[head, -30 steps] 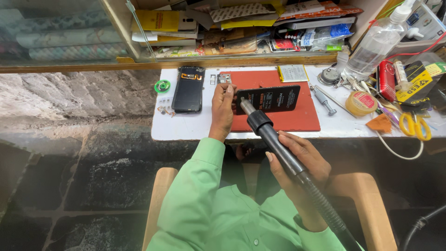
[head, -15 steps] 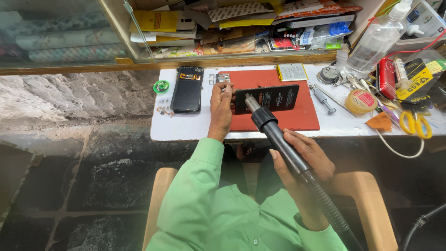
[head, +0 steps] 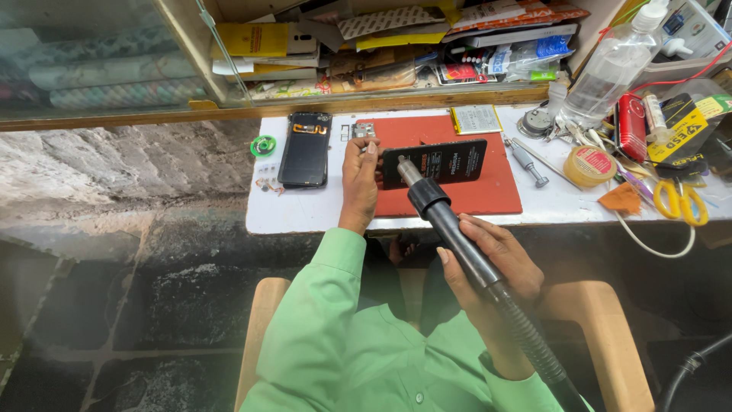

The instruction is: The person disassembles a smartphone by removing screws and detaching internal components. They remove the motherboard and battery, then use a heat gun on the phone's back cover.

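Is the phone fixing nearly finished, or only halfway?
About halfway, I'd guess. Done: one phone lies opened on the white table, tiny screws out beside it. In hand: the left hand steadies a black panel on the red mat; the right hand aims a hot-air tool at it. Left: putting everything together.

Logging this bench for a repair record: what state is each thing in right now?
Black phone part: flat on the red mat, left hand steadying it.
Hot-air tool: gripped by right hand, nozzle over the part.
Second phone: opened, lying untouched.
Clear bottle: upright, capped.
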